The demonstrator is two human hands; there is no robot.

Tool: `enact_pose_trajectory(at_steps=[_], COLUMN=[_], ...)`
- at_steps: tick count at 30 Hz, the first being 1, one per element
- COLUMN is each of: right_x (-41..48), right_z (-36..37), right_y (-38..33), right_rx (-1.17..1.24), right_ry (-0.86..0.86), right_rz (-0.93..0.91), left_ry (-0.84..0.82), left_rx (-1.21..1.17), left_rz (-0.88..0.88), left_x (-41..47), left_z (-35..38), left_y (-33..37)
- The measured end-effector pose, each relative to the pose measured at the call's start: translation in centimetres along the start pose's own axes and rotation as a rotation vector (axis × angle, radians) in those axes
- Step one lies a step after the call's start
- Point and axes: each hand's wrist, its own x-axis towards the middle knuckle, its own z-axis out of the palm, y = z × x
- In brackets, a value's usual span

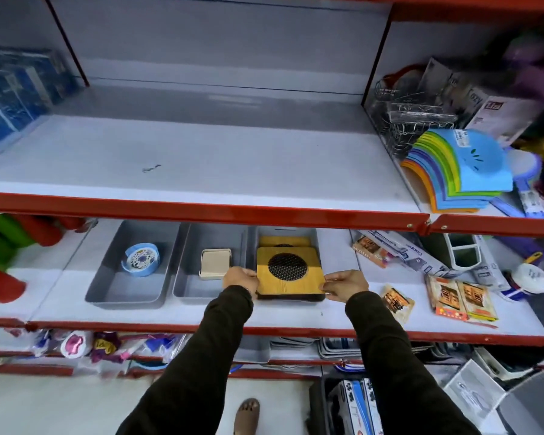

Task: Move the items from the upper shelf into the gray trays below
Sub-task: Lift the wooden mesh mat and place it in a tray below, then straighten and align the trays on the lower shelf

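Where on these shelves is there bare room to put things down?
The upper shelf is bare between the blue boxes and the wire baskets. The left gray tray has room in front of the round blue item. Right of both hands, packets crowd the shelf.

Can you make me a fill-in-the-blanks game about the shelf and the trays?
1. Both hands hold a wooden square with a black ____ in its middle.
2. There are ____ gray trays in a row.
3. The left tray holds a round ____ item.
4. The middle tray holds a small ____ square.

Missing words: circle; three; blue; white
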Motion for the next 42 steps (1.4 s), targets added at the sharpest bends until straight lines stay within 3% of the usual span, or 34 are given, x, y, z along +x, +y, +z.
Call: enact_pose_trajectory(at_steps=[9,13,24,31,42], right_x=[4.8,5.2,3.8,1.5,-4.3], right_z=[3.3,4.3,6.7,6.7,13.7], right_y=[0.5,1.4,2.1,2.1,-1.2], right_rx=[-0.208,-0.244,-0.539,-0.562,-0.531], right_ry=[0.245,0.261,0.148,0.139,0.002], right_rz=[-0.057,-0.065,-0.204,-0.274,-0.511], left_ry=[0.137,0.174,0.043,-0.035,0.195], left_rx=[0.253,0.280,0.265,0.162,0.233], left_rz=[0.123,0.138,0.187,0.289,0.440], left_x=[2.8,3.1,2.5,0.7,-3.2], left_z=[1.7,1.9,2.0,0.2,-9.6], left_y=[1.7,1.2,0.3,-1.0,-2.7])
